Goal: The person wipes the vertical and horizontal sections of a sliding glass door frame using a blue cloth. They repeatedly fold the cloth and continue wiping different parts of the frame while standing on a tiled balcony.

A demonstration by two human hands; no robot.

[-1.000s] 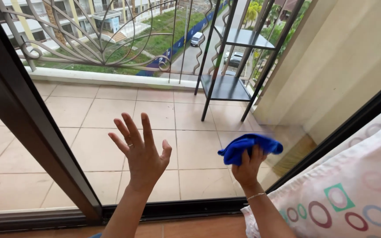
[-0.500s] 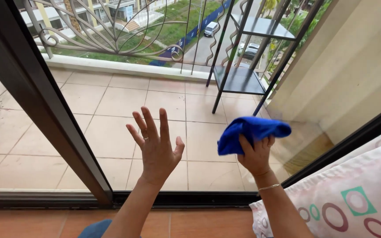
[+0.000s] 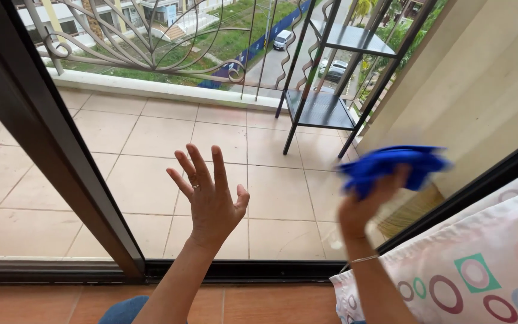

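At the far left, a dark door frame (image 3: 49, 162) slants down from the top corner to the track at the floor, and through the glass pane (image 3: 151, 180) beside it you see the beige tiled balcony floor (image 3: 145, 138). A curled metal railing (image 3: 151, 42) runs along the far edge of that balcony, with grass, a road and parked cars well beyond it.

Your left hand (image 3: 211, 201) is raised at the middle of the view, palm toward the glass, fingers (image 3: 199, 165) spread wide and holding nothing. A ring sits on one finger. Whether the palm actually presses the pane you cannot tell from here. Your forearm rises from the near bottom edge, above the reddish indoor floor (image 3: 49, 303).

Farther out and to the right, a black metal shelf rack (image 3: 322, 108) stands on the balcony tiles near the railing.

Right of that, your right hand (image 3: 364, 207) is lifted against the glass, closed around a blue cloth (image 3: 394, 165). The cloth bunches above your fingers and is blurred; it lies up at the pane, near the cream wall (image 3: 469, 78) on the right. A thin bracelet circles your wrist.

At the near right corner, a white pillow (image 3: 481, 264) patterned with coloured rings and squares lies just beside your right forearm.
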